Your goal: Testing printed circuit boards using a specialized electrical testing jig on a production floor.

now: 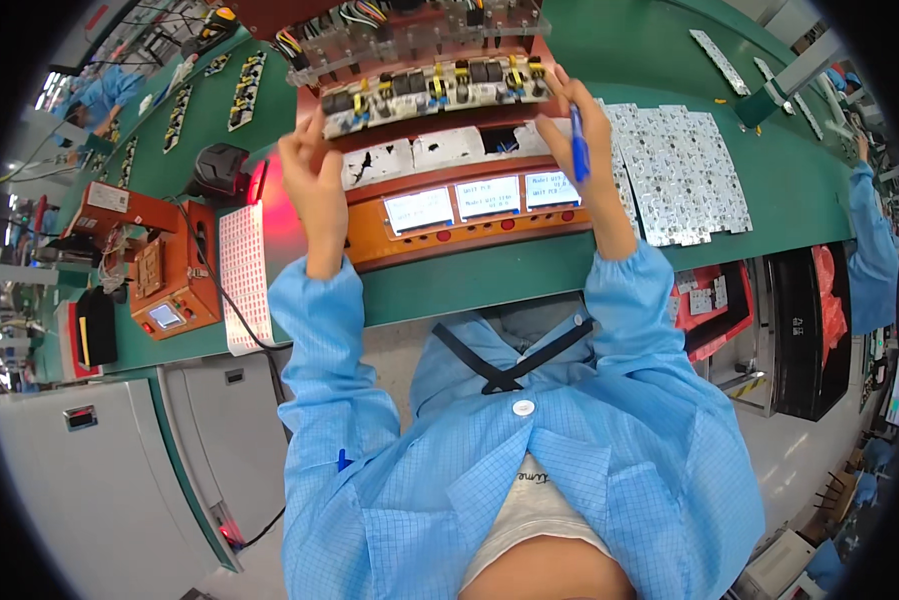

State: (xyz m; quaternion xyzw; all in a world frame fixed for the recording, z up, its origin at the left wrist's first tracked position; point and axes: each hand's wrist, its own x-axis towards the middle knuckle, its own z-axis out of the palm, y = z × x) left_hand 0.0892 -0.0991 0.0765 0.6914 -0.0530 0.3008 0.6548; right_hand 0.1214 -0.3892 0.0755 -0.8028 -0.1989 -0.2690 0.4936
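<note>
A long circuit board panel, crowded with black, yellow and blue parts, spans the gap between my hands over an orange-brown test fixture. My left hand grips its left end, fingers curled. At the other end my right hand has its fingers on the board's edge and also carries a blue pen against the palm. Below the board is the fixture's pale bed with dark openings. Three small lit screens sit on the fixture's front. Its raised upper part carries pins and wires.
Flat grey-white board panels lie right of the fixture. On the left are a handheld scanner, an orange box with a cable, and a sheet of red-marked labels. More populated boards rest behind. A red-lined bin stands below right.
</note>
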